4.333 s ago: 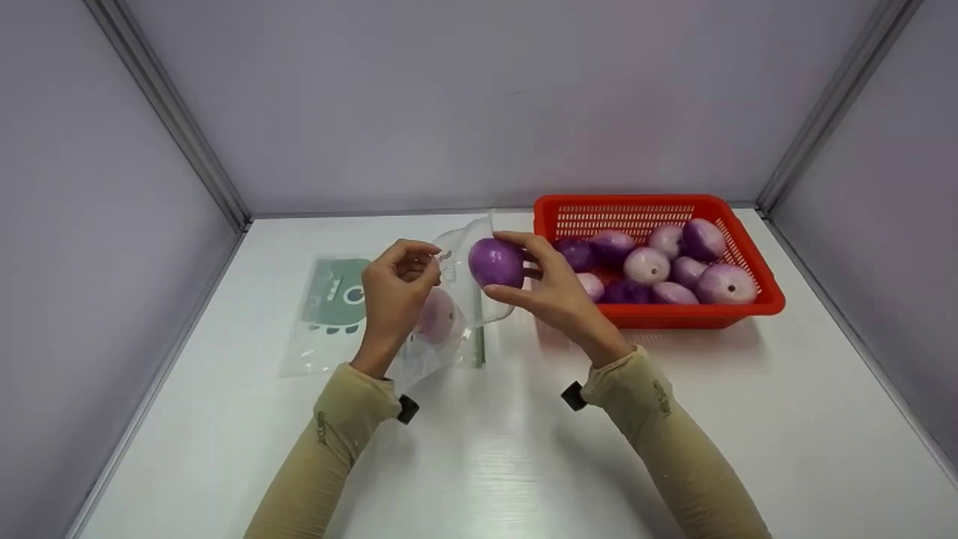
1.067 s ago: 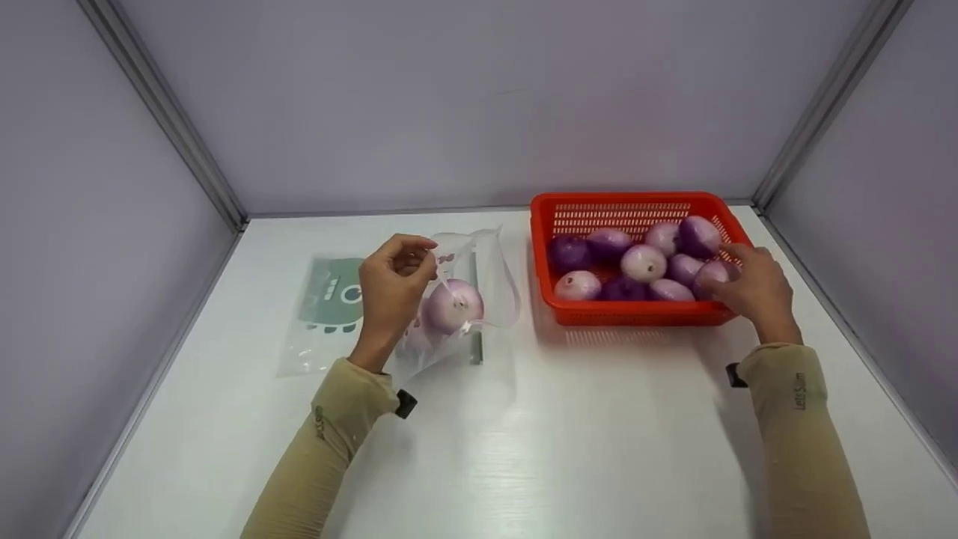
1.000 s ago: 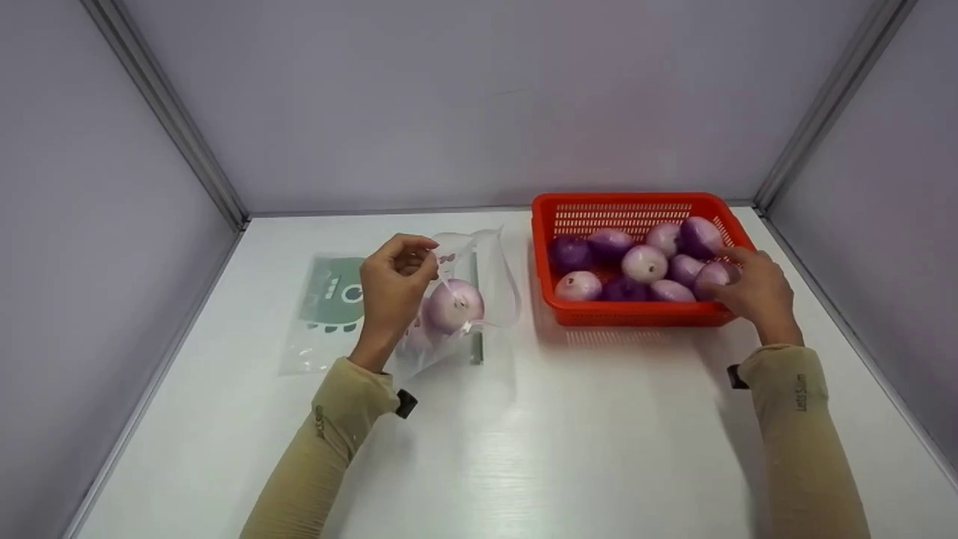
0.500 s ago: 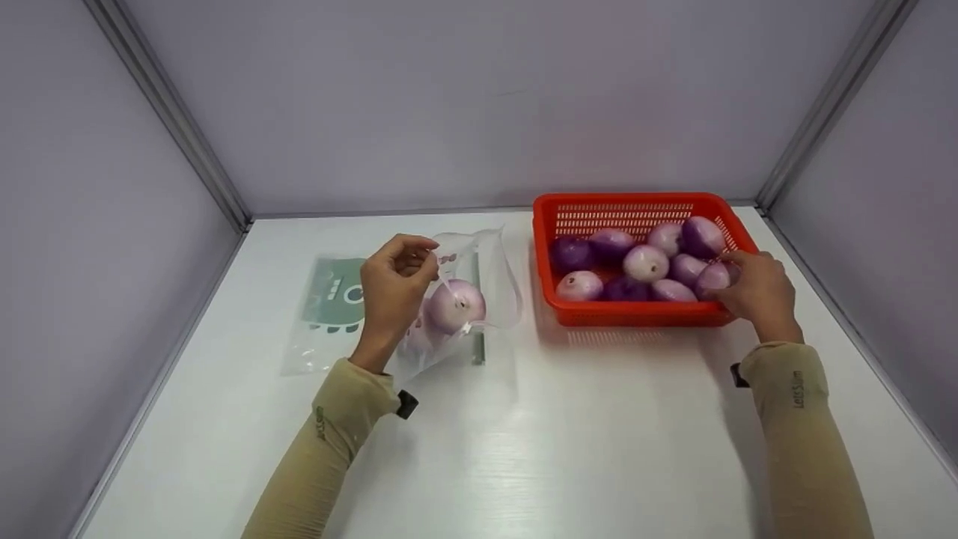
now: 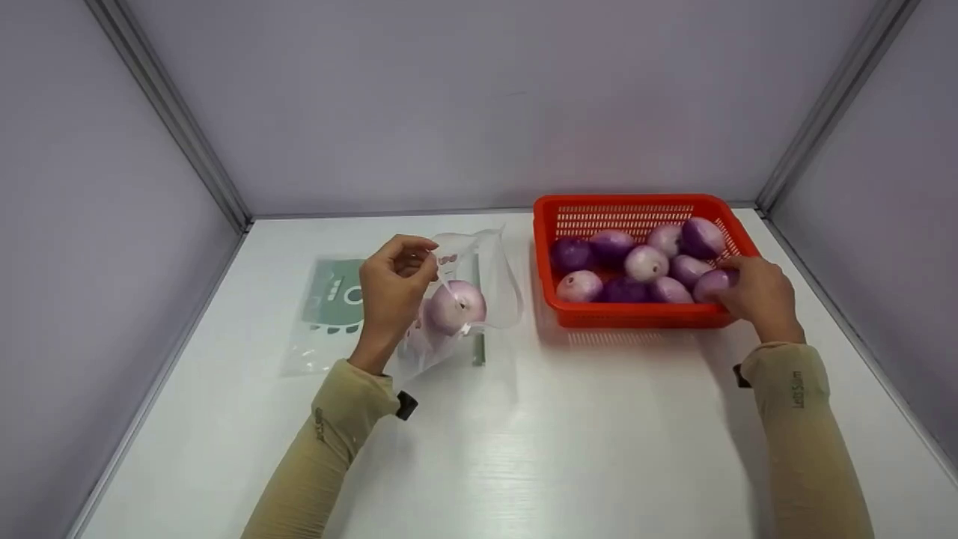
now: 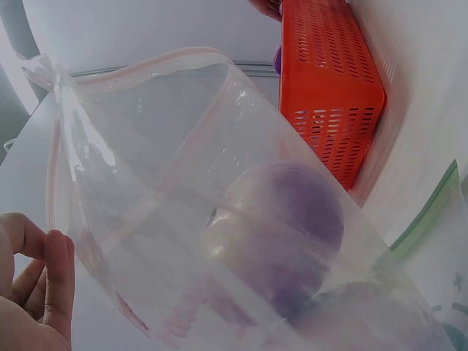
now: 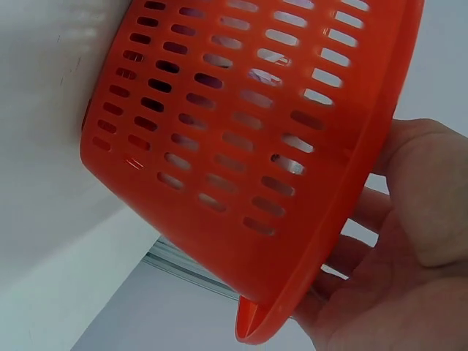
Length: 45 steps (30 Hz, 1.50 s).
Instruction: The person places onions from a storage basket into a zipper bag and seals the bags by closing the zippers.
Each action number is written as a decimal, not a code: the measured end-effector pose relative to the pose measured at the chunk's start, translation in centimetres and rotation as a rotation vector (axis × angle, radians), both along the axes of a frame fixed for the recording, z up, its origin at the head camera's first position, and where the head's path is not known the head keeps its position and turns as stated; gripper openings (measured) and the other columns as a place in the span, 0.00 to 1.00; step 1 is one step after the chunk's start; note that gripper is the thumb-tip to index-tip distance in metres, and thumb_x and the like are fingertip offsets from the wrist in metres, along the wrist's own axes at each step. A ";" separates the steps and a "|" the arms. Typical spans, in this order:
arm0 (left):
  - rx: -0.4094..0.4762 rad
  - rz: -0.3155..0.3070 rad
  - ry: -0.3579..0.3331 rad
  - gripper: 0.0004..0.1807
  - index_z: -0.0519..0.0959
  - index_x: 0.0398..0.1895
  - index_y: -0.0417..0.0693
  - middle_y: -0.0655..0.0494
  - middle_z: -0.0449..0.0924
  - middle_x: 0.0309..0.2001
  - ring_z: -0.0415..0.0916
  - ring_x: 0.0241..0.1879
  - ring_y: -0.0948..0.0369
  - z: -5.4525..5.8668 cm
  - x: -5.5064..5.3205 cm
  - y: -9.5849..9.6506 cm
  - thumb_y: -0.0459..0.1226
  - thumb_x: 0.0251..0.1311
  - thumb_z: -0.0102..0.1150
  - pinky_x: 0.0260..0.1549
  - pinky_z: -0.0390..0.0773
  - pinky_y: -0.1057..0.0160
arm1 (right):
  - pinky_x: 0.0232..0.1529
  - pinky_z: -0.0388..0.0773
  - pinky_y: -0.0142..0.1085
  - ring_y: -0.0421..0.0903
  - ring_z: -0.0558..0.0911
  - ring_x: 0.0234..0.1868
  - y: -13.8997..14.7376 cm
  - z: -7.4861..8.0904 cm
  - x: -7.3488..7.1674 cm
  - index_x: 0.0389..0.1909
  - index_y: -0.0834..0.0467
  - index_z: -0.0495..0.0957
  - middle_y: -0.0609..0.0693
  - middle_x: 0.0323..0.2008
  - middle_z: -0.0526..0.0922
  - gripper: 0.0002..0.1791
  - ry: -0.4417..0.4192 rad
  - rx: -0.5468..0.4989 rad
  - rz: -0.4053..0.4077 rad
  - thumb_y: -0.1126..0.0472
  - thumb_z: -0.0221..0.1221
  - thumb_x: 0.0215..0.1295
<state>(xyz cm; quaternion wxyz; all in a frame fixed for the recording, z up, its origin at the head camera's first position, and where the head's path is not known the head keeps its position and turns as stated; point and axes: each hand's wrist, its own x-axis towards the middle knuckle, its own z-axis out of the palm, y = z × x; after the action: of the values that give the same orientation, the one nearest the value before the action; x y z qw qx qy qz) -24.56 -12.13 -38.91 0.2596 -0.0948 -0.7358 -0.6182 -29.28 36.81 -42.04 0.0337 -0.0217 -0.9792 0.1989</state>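
My left hand (image 5: 397, 292) pinches the rim of a clear plastic zip bag (image 5: 498, 281) between thumb and fingers, and its mouth gapes toward the right. Inside lies a purple onion (image 5: 456, 307); the left wrist view shows a second rounded purple shape (image 6: 365, 318) below it. My right hand (image 5: 763, 296) reaches over the right rim of a red basket (image 5: 636, 316), its thumb and fingers around a purple onion (image 5: 712, 284) at the front right corner. In the right wrist view the basket wall (image 7: 219, 146) hides that onion and the fingertips.
Several other onions (image 5: 646, 263) fill the basket. Left of the bag, a flat clear bag with a green print (image 5: 333, 299) lies on the white table (image 5: 509, 464). A green strip (image 5: 479, 350) shows beneath the held bag. Grey walls enclose the back and sides.
My right hand has gone from the bag's mouth, where it held a purple onion, to the basket. Over the last second the onion at its fingers has turned slightly. The left hand has stayed put.
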 end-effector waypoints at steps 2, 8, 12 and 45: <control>-0.004 0.004 -0.001 0.08 0.85 0.41 0.35 0.44 0.82 0.32 0.81 0.28 0.58 -0.4 -0.4 -0.2 0.23 0.62 0.59 0.31 0.81 0.73 | 0.57 0.72 0.69 0.71 0.74 0.53 0.0 0.0 0.0 0.62 0.68 0.77 0.73 0.53 0.79 0.26 0.012 0.008 0.004 0.59 0.63 0.65; -0.011 -0.001 0.025 0.07 0.86 0.41 0.40 0.47 0.83 0.33 0.82 0.28 0.57 -0.7 -0.5 -0.4 0.26 0.63 0.62 0.31 0.82 0.72 | 0.49 0.74 0.67 0.69 0.73 0.49 -0.2 0.1 0.0 0.62 0.68 0.76 0.72 0.50 0.76 0.28 0.000 0.026 0.010 0.58 0.65 0.65; -0.008 -0.011 0.040 0.08 0.87 0.40 0.42 0.48 0.83 0.32 0.82 0.28 0.56 -0.6 -0.5 -0.4 0.26 0.63 0.62 0.31 0.83 0.70 | 0.51 0.74 0.68 0.70 0.74 0.49 -0.1 0.2 -0.2 0.65 0.67 0.75 0.72 0.53 0.77 0.29 -0.050 0.032 0.003 0.57 0.63 0.65; -0.028 -0.024 0.028 0.08 0.86 0.40 0.44 0.51 0.83 0.32 0.84 0.28 0.58 -0.4 -0.3 -0.8 0.27 0.62 0.61 0.33 0.85 0.66 | 0.50 0.76 0.19 0.49 0.78 0.58 -6.8 3.2 1.7 0.70 0.51 0.74 0.53 0.63 0.77 0.34 0.198 -0.626 0.057 0.44 0.68 0.66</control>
<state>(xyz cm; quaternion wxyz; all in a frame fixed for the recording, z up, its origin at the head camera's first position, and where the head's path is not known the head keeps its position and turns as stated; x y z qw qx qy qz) -24.88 -12.88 -39.27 0.2611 -0.1157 -0.7395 -0.6096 -27.58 29.97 -38.82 0.1148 0.0161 -0.8628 0.4921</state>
